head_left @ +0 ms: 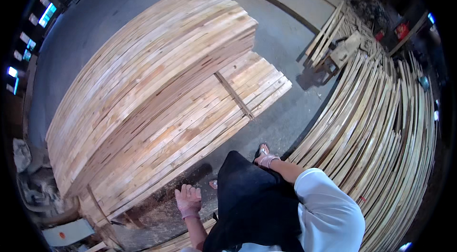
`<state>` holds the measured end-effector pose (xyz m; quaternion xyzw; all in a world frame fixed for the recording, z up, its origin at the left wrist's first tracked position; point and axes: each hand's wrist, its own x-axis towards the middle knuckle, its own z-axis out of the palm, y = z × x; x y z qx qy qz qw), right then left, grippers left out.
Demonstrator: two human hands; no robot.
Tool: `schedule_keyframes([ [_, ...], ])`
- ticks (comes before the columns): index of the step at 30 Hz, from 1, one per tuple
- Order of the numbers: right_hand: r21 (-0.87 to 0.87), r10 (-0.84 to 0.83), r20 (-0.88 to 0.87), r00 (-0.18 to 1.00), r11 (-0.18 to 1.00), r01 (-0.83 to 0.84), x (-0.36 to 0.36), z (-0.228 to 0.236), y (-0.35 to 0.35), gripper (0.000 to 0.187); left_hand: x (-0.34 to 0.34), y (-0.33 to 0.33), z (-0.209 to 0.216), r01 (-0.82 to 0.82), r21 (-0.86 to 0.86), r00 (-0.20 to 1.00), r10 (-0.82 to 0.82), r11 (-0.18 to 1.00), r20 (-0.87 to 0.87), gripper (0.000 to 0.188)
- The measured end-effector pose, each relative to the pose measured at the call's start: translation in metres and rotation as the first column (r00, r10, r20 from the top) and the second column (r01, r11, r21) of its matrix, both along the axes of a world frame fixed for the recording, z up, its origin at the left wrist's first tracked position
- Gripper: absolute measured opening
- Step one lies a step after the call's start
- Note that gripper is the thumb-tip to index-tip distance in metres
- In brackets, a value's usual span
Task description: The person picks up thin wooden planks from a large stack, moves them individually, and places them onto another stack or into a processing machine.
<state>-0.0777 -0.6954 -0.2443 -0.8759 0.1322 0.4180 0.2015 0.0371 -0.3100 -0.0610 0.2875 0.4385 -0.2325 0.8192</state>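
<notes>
My left hand (188,198), in a thin pale glove, hangs over the dusty floor beside the near edge of the lower lumber stack (176,133). Its fingers are extended a little apart, and nothing shows in them. Farther right, my right hand (266,160), gloved the same way, is held out past the black apron (252,199), over the floor between the stack and a pile of thin wood strips (362,128). It overlaps my sandalled foot in the picture, and its fingers are too small and hidden to read. Neither hand touches the boards.
A taller stack of boards (157,52) rises behind the lower one. A dark strip (234,95) lies across the lower boards. A wooden stand (345,49) with loose sticks is at the far right. Hoses (62,216) and a pale panel (69,233) sit at the lower left.
</notes>
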Motion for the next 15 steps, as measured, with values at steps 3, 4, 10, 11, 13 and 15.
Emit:
schedule_keyframes([
  [3, -0.005, -0.086, 0.158, 0.984, 0.996, 0.088, -0.005, -0.004, -0.033, 0.051, 0.0, -0.067, 0.008, 0.127, -0.119, 0.991, -0.122, 0.985, 0.053, 0.041],
  [4, 0.104, -0.233, 0.103, 0.967, 0.969, 0.223, 0.019, 0.053, -0.052, 0.051, 0.003, -0.078, 0.005, 0.137, -0.153, 0.989, -0.127, 0.979, 0.074, 0.04],
  [10, 0.056, -0.731, -0.06, 0.68, 0.677, 0.734, -0.05, 0.05, -0.163, 0.05, 0.018, -0.148, 0.026, 0.192, -0.071, 0.979, -0.196, 0.979, -0.049, 0.049],
  [11, -0.053, -0.701, -0.123, 0.703, 0.711, 0.701, -0.05, 0.061, -0.175, 0.047, 0.024, -0.152, 0.027, 0.173, 0.013, 0.981, -0.171, 0.985, -0.089, 0.05],
  [13, -0.103, -0.658, -0.218, 0.721, 0.75, 0.654, -0.037, 0.098, -0.193, 0.04, 0.043, -0.145, 0.029, 0.164, 0.17, 0.976, -0.135, 0.972, -0.171, 0.051],
  [15, -0.02, -0.644, -0.15, 0.75, 0.76, 0.649, -0.029, 0.1, -0.2, 0.04, 0.071, -0.125, 0.005, 0.208, 0.176, 0.974, -0.188, 0.962, -0.123, 0.04],
])
